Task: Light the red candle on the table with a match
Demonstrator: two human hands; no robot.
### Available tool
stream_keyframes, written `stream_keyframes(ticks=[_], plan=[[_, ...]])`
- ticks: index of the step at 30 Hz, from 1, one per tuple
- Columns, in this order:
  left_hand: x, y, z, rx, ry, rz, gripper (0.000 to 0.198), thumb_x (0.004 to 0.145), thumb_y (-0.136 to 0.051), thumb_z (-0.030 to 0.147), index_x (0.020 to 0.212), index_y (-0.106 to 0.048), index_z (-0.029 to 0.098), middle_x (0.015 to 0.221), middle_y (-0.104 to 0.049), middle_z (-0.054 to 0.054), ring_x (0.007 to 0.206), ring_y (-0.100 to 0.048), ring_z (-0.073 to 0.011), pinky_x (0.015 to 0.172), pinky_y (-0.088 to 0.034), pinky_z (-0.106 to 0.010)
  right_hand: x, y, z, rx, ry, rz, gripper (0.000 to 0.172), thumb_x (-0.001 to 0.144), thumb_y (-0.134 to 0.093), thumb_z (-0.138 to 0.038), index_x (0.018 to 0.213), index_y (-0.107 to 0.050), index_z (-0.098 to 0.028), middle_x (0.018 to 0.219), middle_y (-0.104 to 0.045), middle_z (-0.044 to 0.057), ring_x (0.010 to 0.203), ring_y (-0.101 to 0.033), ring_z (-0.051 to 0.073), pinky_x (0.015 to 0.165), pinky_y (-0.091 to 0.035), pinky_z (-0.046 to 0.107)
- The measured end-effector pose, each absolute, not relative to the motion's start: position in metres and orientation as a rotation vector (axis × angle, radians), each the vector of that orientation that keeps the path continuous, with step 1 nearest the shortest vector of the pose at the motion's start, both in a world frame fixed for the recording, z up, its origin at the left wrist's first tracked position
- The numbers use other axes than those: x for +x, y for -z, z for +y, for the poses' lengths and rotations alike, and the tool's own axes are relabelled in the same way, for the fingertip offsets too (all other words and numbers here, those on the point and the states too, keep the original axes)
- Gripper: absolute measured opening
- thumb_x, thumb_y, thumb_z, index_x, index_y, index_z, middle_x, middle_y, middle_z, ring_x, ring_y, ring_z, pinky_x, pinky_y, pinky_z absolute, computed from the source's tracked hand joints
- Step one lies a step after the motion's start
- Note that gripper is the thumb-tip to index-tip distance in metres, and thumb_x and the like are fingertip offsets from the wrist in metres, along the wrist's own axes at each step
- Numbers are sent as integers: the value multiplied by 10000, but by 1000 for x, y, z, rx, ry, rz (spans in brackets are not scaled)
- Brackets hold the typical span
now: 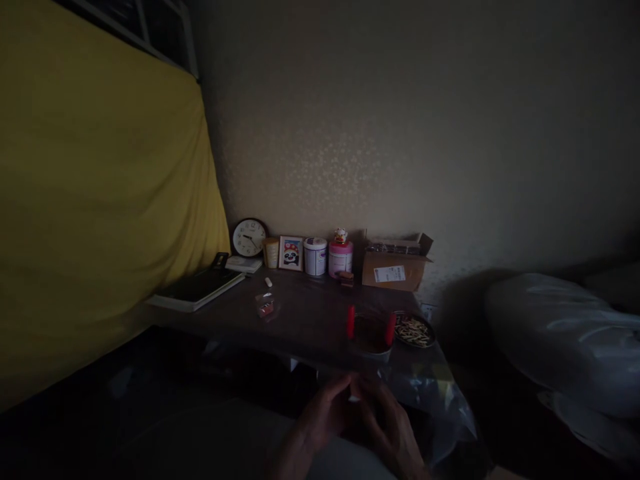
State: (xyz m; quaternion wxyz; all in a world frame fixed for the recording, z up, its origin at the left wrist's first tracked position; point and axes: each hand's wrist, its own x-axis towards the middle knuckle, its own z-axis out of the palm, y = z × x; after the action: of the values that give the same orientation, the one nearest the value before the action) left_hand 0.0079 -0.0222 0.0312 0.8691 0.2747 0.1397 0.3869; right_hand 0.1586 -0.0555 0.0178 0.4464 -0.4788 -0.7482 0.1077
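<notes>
My left hand [326, 412] and my right hand [390, 419] meet low in the middle of the head view, in front of the table's near edge. Their fingers are bent, with the fingertips brought together. Between them shows a small pale bit [354, 398], too dark and small to name. Just beyond my hands, a round pan-like container [371, 340] with two upright red handles stands on the table [305, 307]. Right beside it lies a dark round dish [424, 339] of thin, pale stick-like pieces.
A clear packet [267, 305] and a small white object [269, 282] lie mid-table. Along the wall stand a clock [249, 238], a panda picture [291, 253], tubs [315, 257] and a cardboard box [395, 270]. A yellow curtain [100, 167] hangs left; white bags [560, 347] bulge right.
</notes>
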Motion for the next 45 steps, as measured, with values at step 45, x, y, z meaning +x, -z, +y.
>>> stream_keyframes(ticks=[45], plan=[[6,-22,-22,608,-741,456,270,801,-543,306,1026,-605,171,938,-671,-66,831,-611,-184,668,-444,-281,173,-36,-55,-1228,-334,-1786,211,889,-440,-279,931,-633,-203,978,-641,73,953,-592,204,835,-479,339]])
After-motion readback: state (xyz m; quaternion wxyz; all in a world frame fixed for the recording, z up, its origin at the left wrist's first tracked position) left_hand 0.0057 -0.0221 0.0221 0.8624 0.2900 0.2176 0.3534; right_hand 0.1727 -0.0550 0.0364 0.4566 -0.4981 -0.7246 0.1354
